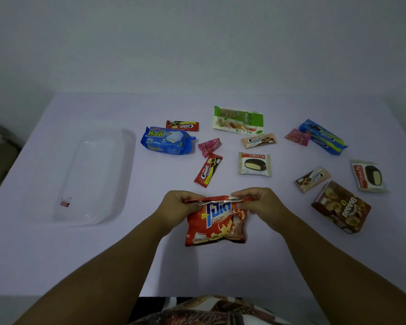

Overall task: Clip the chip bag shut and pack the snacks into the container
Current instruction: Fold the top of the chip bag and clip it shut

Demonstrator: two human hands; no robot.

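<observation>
Holding the red chip bag (217,221) at the lower middle of the frame, the person pinches its folded top edge with both hands. The left hand (177,207) squeezes the left corner, and the right hand (256,202) squeezes the right corner. The bag rests on the pale table (220,266).

At the left sits a clear container (127,160). Only a small pink clip (65,202) lies inside it, near its lower left corner.

All the other snacks lie out on the table, above and to the right of the hands: a blue pack (167,140), a green bag (238,120), a choco pie (255,163) and a brown box (341,206).
</observation>
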